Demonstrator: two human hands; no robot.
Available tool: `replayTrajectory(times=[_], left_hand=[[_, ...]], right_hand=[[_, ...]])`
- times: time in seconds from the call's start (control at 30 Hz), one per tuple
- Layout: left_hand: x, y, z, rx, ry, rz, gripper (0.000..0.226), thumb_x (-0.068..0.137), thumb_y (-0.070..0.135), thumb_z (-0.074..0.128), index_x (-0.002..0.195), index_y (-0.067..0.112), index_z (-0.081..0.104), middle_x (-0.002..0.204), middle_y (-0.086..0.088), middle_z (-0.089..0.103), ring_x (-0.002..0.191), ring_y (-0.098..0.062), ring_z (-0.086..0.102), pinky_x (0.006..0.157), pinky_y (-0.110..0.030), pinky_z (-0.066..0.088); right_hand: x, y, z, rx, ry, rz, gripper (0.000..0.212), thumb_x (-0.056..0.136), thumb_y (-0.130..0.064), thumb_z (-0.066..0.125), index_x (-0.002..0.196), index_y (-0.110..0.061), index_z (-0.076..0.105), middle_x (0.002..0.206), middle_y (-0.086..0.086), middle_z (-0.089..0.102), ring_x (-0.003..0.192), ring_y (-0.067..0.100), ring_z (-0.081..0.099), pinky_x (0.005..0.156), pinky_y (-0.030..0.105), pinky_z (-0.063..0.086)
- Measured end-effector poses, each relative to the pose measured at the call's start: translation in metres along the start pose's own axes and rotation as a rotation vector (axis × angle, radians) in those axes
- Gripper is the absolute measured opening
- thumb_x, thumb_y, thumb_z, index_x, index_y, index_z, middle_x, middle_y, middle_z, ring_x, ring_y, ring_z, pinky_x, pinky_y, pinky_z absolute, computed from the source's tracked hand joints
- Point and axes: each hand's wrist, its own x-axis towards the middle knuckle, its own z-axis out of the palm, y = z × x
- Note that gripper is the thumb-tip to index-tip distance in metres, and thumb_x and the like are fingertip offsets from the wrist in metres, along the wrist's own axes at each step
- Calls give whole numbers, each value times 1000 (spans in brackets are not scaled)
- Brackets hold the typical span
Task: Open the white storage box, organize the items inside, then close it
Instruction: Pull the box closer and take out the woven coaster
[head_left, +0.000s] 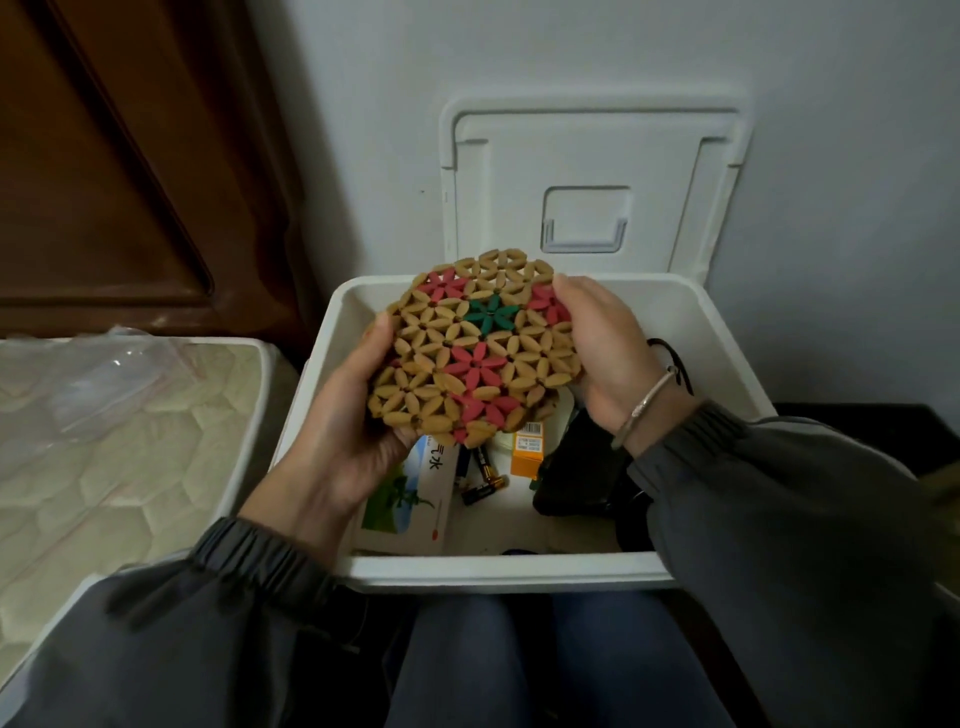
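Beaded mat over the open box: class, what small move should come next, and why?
Probably lay the mat flat at one side of the white box: left hand and right hand both grip it above loose batteries and an orange carton lying unsorted.

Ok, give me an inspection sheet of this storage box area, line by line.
Surface: hidden beneath the white plastic storage box.
Job's things: box open, lid upright against the white wall; round beaded flower-pattern mat held above the box.
Clutter: in the box, black-and-gold batteries, small orange carton, white-and-green carton, bulky black item.
Grippers: left hand and right hand each grip a mat edge.
Cables: thin black cord by the box's right wall.
Surroundings: quilted mattress at the left, brown wooden panel.
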Motion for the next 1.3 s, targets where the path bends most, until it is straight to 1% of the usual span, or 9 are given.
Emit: replayTrajectory(times=[0.1, 0.27, 0.43, 0.57, 0.73, 0.87, 1.0, 1.1, 1.3], left_hand=[[-1, -1, -1, 6, -14, -13, 53, 84, 47, 55, 119, 8, 64, 119, -18, 67, 108, -31, 66, 79, -44, 58], [-6, -2, -2, 7, -38, -37, 44, 82, 32, 62, 117, 5, 62, 118, -21, 67, 108, -37, 65, 79, -48, 58], [-9, -1, 1, 20, -38, -14, 40, 81, 18, 60, 118, 3, 60, 116, -22, 67, 104, -35, 67, 80, -47, 58], [-8, 3, 1, -49, -45, 39, 43, 81, 18, 58, 122, 2, 57, 119, -22, 66, 106, -34, 67, 74, -40, 60], [-7, 4, -4, -77, -27, 114, 45, 83, 17, 58, 126, 4, 54, 118, -22, 66, 106, -35, 67, 73, -38, 59], [-9, 4, -6, -71, 13, 178, 37, 92, 16, 53, 127, 5, 53, 116, -20, 68, 103, -34, 68, 69, -35, 59], [-15, 4, -1, -74, 45, 211, 37, 95, 18, 50, 130, 6, 51, 117, -19, 68, 104, -33, 68, 67, -34, 60], [-23, 3, 4, -49, 82, 241, 32, 95, 19, 49, 125, 8, 54, 117, -17, 68, 108, -32, 66, 70, -35, 60], [-55, -5, 2, -68, 103, 268, 40, 95, 23, 50, 133, 10, 50, 122, -14, 66, 108, -28, 66, 73, -33, 60]], right_hand=[[-3, 5, 3, 25, -127, 60, 28, 99, -32, 39, 112, -17, 59, 101, 3, 71, 88, 15, 71, 64, 28, 57], [-7, 13, 4, 14, -366, 111, 32, 94, -46, 41, 105, -31, 66, 105, -5, 71, 96, 12, 69, 72, 25, 56], [-6, 7, -3, 9, -406, 107, 52, 94, -56, 33, 136, -27, 44, 112, -9, 61, 99, 4, 63, 76, 22, 53], [-10, -6, -25, -319, -264, -84, 41, 96, -43, 41, 129, -23, 53, 128, -8, 56, 119, 8, 49, 93, 25, 40], [-27, -18, -84, -821, -198, -283, 18, 90, -16, 57, 106, -18, 65, 104, -7, 65, 103, 9, 60, 89, 15, 43], [-68, -20, -129, -1074, -95, -412, 19, 88, -27, 60, 107, -27, 63, 107, -14, 62, 100, 1, 56, 82, 6, 35], [-120, -4, -133, -1084, -307, -369, 34, 78, -60, 49, 108, -47, 56, 108, -32, 59, 104, -16, 52, 85, -3, 33], [-143, 20, -120, -1173, -437, -420, 36, 82, -63, 50, 113, -46, 55, 104, -30, 60, 100, -11, 54, 85, 6, 39], [-146, 38, -109, -1293, -298, -652, 27, 88, -38, 57, 106, -22, 69, 97, -7, 71, 87, 14, 66, 74, 35, 52]])
